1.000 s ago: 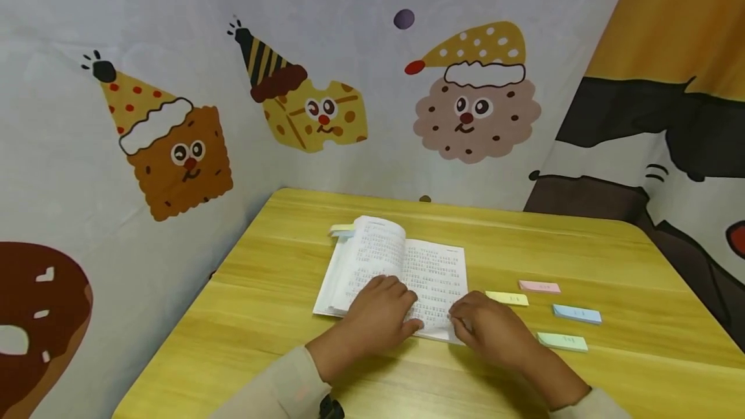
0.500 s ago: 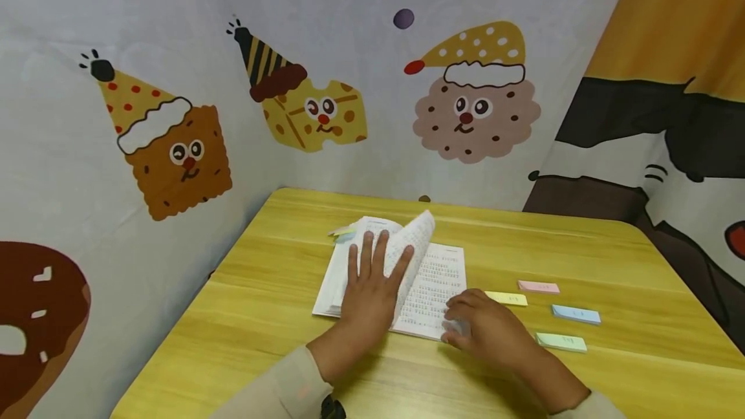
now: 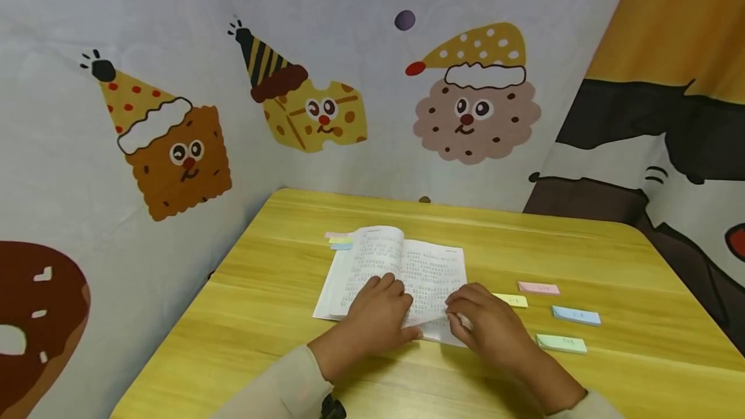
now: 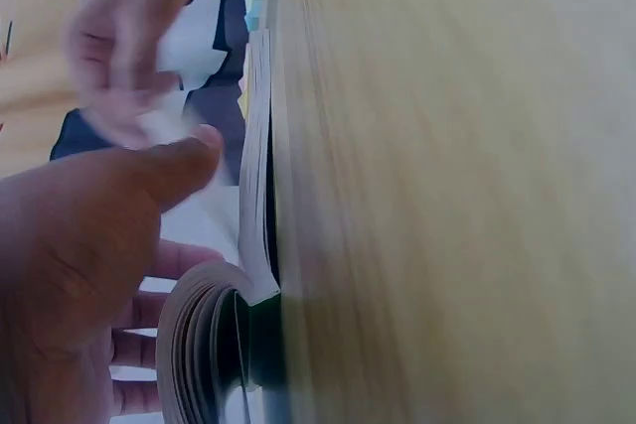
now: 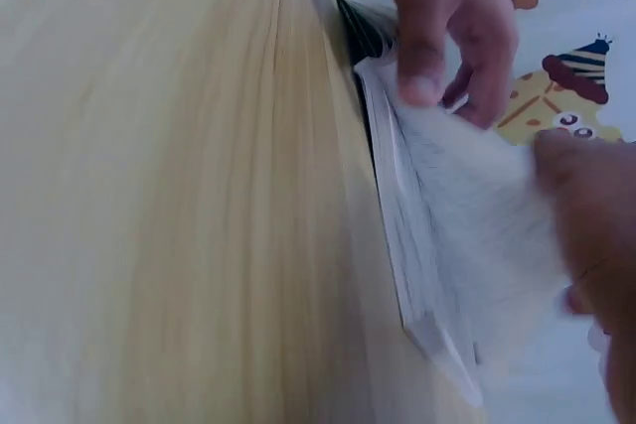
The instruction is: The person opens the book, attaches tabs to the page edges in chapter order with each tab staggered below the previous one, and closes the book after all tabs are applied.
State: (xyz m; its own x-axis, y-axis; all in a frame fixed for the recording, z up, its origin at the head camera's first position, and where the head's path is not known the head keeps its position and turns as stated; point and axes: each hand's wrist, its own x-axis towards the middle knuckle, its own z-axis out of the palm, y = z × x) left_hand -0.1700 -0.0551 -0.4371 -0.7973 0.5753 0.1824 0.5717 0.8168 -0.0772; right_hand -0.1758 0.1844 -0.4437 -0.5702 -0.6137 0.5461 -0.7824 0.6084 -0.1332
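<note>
An open book [image 3: 431, 264] with printed pages lies on the wooden table. Pink, yellow and blue sticky tabs [image 3: 342, 246] stick out from its left edge. My left hand [image 3: 378, 312] rests over the left pages near the spine, its thumb reaching across the lower part of the right page. In the left wrist view, its fingers lie along the curved pages. At the lower right corner, my right hand [image 3: 489, 319] pinches a page [image 5: 487, 206] that is lifted off the stack. The right fingertips are blurred in both wrist views.
Right of the book lie small sticky-note pads: pink [image 3: 538, 288], yellow [image 3: 512, 300], blue [image 3: 576, 315] and green [image 3: 561, 343]. The yellow pad is partly behind my right hand. A cartoon-printed cloth [image 3: 372, 180] hangs behind the wooden table [image 3: 256, 341].
A raised page has gone over to the left. My left hand spread against it, then came back down near the spine. My right hand stayed by the lower right corner and now lifts a page.
</note>
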